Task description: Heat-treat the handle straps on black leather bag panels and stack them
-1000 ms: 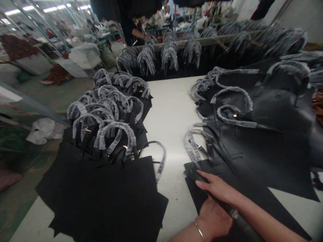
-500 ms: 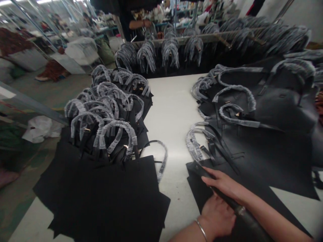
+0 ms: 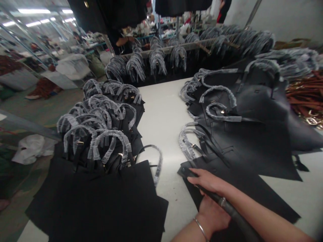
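Note:
Near the lower right, a black leather piece [image 3: 236, 213], folded or rolled into a long narrow shape with a small metal fitting, slants across the panels. My right hand [image 3: 208, 181] lies along its upper part, fingers bent over it and fingertips near the panel corner. Just below, my left hand [image 3: 213, 211], with a silver bracelet at the wrist, is closed against the underside of the piece; its fingertips are hidden. Beneath both hands is a flat black bag panel [image 3: 262, 193]. Beyond the fingertips lies a plastic-wrapped handle [image 3: 185, 144].
Black bag panels [image 3: 101, 201] with wrapped handles pile up on the left of the white table [image 3: 161, 111]. More black panels [image 3: 257, 134] lie right. Brown straps [image 3: 305, 94] sit at far right. Wrapped handles hang on a rack [image 3: 164, 50] behind, where another person's arm [image 3: 124, 41] shows.
The view has tilted up and turned right, showing more brown straps. My hands keep nearly the same grip on the black leather piece, and the right hand's fingertips sit near the panel's corner.

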Tool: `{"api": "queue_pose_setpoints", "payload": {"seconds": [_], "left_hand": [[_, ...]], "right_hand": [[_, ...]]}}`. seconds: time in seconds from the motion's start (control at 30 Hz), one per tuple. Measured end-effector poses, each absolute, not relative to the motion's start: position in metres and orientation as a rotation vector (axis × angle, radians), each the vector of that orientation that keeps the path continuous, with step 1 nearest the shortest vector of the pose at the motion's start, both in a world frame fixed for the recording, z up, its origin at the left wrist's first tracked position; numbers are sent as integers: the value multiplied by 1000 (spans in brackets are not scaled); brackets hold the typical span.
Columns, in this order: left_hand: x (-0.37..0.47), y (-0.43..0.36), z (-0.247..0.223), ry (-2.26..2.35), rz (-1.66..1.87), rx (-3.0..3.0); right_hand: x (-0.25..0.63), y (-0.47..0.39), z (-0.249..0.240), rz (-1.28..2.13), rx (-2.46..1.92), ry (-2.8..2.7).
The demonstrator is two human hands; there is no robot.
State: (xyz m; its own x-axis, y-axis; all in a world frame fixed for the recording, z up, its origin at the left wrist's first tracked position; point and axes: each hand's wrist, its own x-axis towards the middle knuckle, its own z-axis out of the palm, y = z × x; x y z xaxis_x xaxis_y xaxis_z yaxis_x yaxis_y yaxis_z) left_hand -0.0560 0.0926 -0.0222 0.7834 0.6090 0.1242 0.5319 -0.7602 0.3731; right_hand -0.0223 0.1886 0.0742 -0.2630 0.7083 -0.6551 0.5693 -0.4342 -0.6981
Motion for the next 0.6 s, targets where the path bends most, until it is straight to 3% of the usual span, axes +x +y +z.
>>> {"api": "queue_pose_setpoints", "payload": {"seconds": [0.2,0.37,0.5,0.6], "left_hand": [[-60,95,-21,830,393,2598],[-85,97,-11,839,324,2584],[-114,95,-1,716,289,2634],[-126,102,-2,713,320,2546]], "right_hand": [[-17,197,87,1601,-1796,-1671],[41,169,110,1523,-1732,-1691],[104,142,115,1677,-1844,-1283],[151,124,117,1548,-1909,-1030]]}}
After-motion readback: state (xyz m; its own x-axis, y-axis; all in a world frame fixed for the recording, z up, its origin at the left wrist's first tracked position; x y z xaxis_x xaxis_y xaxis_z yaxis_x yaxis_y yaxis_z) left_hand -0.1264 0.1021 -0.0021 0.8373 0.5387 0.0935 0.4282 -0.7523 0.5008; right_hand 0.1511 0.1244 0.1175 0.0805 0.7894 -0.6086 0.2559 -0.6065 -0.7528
